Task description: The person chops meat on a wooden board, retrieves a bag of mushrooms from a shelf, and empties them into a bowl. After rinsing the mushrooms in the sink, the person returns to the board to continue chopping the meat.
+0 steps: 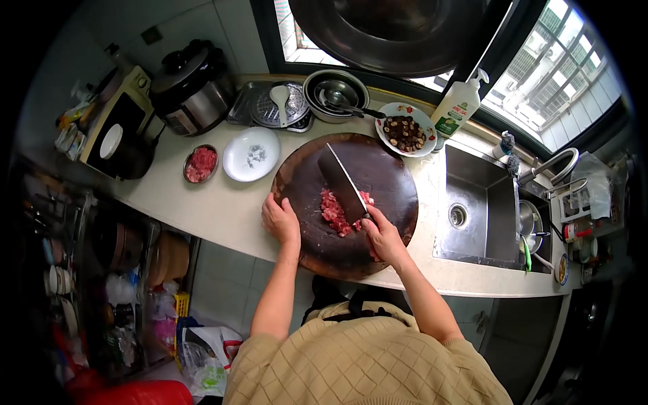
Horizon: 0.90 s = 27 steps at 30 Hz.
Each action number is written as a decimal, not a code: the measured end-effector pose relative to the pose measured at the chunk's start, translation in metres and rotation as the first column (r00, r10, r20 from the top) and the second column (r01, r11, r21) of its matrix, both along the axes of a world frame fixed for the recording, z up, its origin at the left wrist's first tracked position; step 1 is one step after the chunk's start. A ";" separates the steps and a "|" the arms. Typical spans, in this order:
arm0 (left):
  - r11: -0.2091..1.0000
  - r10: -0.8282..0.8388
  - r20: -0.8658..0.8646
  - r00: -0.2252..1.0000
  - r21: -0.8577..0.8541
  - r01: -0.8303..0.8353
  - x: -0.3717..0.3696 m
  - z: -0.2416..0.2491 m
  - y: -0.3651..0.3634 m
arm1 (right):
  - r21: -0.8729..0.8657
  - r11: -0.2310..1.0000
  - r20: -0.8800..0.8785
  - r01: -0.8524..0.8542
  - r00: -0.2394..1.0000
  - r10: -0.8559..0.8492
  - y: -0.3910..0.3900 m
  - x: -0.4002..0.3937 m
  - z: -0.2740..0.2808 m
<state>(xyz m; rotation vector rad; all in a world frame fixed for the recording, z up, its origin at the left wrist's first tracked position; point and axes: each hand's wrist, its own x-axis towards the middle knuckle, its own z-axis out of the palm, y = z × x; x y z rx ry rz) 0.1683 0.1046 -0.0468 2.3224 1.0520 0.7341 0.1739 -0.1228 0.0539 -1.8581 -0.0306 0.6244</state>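
A large round dark chopping board (378, 162) lies on the counter in front of me. Red chopped meat (333, 212) is heaped near its middle, partly covered by the blade. My right hand (382, 235) is closed round the handle of a cleaver (343, 183), whose broad blade points away and to the left across the meat. At the board's left edge rests my left hand (281, 219), holding nothing, its fingers spread along the rim. Left of the board are a white plate (252, 155) with a grey pattern and a small metal bowl of red meat (201, 164).
Behind the board stand nested metal bowls (335, 79), a plate of dark sliced mushrooms (407, 131) and a pump bottle (459, 106). A steel sink (472, 202) is set in at the right. A pressure cooker (192, 88) stands back left, beside trays holding a rice paddle (279, 101).
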 end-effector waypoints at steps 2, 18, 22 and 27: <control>1.000 0.023 0.028 0.999 0.016 -0.024 -0.009 -0.003 -0.013 | 0.000 0.999 0.006 -0.040 0.999 0.040 -0.014 0.000 0.005; 0.946 0.321 0.389 0.864 -0.178 -0.272 -0.032 0.003 -0.083 | -0.191 0.946 0.536 -0.264 0.779 0.325 -0.078 0.015 -0.004; 0.967 0.256 0.449 0.856 -0.105 -0.234 -0.032 0.002 -0.080 | -0.079 0.966 0.138 -0.245 0.957 0.254 -0.082 0.023 -0.005; 0.944 0.325 0.539 0.777 -0.234 -0.232 -0.072 0.007 -0.088 | -0.050 0.955 0.209 -0.294 0.932 0.297 -0.082 0.019 0.012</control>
